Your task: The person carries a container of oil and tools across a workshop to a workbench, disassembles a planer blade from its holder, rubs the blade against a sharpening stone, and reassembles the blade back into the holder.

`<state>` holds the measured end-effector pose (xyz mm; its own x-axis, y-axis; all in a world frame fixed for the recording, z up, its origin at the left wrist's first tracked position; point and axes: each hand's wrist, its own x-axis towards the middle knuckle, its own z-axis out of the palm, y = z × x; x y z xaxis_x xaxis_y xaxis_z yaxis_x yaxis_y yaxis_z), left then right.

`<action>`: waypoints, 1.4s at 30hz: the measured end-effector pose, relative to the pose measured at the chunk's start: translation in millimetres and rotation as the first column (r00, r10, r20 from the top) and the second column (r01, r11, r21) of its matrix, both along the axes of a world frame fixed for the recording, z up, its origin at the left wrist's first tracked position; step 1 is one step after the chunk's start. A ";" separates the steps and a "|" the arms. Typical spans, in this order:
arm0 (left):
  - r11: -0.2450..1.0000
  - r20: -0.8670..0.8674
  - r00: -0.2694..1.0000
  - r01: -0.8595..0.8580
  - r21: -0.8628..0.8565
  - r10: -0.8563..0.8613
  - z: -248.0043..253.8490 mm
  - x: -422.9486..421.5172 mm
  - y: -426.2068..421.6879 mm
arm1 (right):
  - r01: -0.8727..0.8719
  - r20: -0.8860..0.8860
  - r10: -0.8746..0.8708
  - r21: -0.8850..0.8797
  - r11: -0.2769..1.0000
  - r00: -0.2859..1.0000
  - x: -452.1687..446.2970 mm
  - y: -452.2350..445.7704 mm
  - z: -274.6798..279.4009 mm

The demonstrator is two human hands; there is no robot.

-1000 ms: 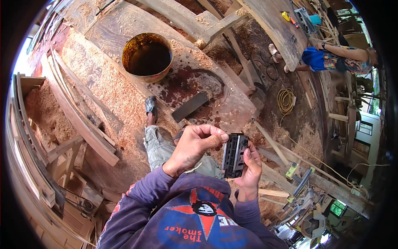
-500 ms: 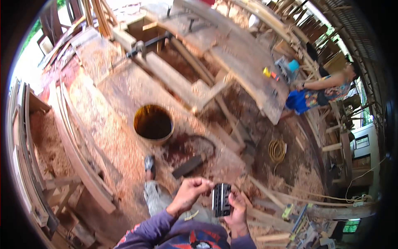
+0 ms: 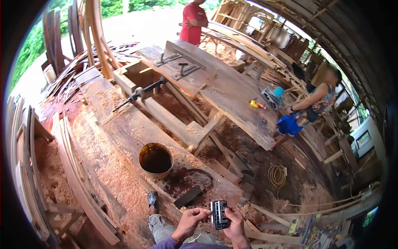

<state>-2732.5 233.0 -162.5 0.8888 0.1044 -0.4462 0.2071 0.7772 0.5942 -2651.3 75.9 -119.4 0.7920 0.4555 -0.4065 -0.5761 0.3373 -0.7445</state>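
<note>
Low in the view, my right hand (image 3: 235, 227) is closed round a small black and silver slotted device (image 3: 220, 214), its thumb on the face. My left hand (image 3: 190, 223) has its fingers pinched together at the device's left edge; whether they grip that edge or something small is too fine to make out. Just beyond lies a dark flat block (image 3: 188, 196) on the stained plank bench (image 3: 128, 141). A round bucket (image 3: 156, 159) with dark liquid stands farther up on the same bench.
A person in red (image 3: 193, 24) stands at the far end, arms folded. Another person in blue shorts (image 3: 309, 106) is beside the right-hand table (image 3: 236, 99), which bears a power tool (image 3: 271, 98). Coiled yellow cord (image 3: 277, 174) lies on the floor. Long curved boards (image 3: 78, 174) stand left.
The view has tilted up, so my hands and the device appear lower and the person in red has come into view. Both hands stay at the device.
</note>
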 end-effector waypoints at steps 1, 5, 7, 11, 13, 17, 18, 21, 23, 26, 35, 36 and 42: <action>1.000 0.009 0.999 0.030 -0.002 -0.030 -2.1 -0.7 -1.1 | 0.026 0.008 -0.026 -0.014 1.000 1.000 0.3 -1.2 -4.4; 0.990 0.080 0.991 -0.114 0.089 0.107 3.2 5.5 -6.0 | 0.029 -0.017 -0.029 0.033 0.999 0.999 0.0 -6.0 -5.4; 0.992 0.099 0.993 -0.069 0.106 0.058 16.3 8.8 -10.7 | 0.054 -0.027 -0.053 0.018 0.998 0.998 -1.0 -8.3 -5.2; 0.982 0.061 0.997 -0.049 0.181 0.039 22.5 15.8 -13.6 | 0.010 -0.025 -0.009 0.029 1.000 1.000 -1.4 -12.9 -0.3; 0.985 0.121 0.992 -0.044 0.164 0.025 22.4 16.5 -14.5 | 0.094 -0.059 -0.095 -0.026 0.995 0.994 -2.1 -4.6 7.4; 0.988 0.075 0.997 0.021 0.150 -0.033 41.6 14.3 -15.2 | 0.074 0.005 -0.073 -0.055 0.996 0.997 -8.3 -7.8 10.1; 0.988 0.094 0.994 0.046 0.147 -0.060 40.1 13.2 -15.4 | 0.093 0.040 -0.091 -0.069 0.993 0.995 -10.7 -6.1 11.8; 0.990 0.087 0.992 0.078 0.118 -0.089 39.5 7.7 -15.4 | 0.119 0.105 -0.111 -0.073 0.990 0.988 -14.8 -6.0 17.6; 0.991 0.088 0.992 0.077 0.108 -0.087 35.0 2.7 -17.3 | 0.112 0.108 -0.103 -0.082 0.990 0.989 -17.3 -5.0 23.0; 0.993 0.106 0.992 0.064 0.100 -0.075 36.9 -1.2 -17.0 | 0.124 0.097 -0.107 -0.181 0.976 0.990 -22.8 1.0 31.3; 0.996 0.078 0.997 0.019 0.091 -0.026 33.1 -11.2 -13.4 | 0.038 -0.004 -0.039 -0.103 0.994 0.999 -26.4 1.0 36.4; 0.996 0.077 0.997 0.015 0.088 -0.022 33.3 -12.0 -12.5 | 0.034 -0.009 -0.035 -0.106 0.994 0.999 -26.4 2.1 37.3; 0.998 0.097 0.994 0.047 0.051 -0.052 33.5 -17.5 -5.9 | 0.039 0.019 -0.037 -0.113 0.993 0.999 -27.4 2.1 30.5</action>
<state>-2750.1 227.1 -128.9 0.9328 0.0786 -0.3518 0.1832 0.7371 0.6505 -2678.7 78.0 -88.9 0.8150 0.3765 -0.4405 -0.5518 0.2717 -0.7885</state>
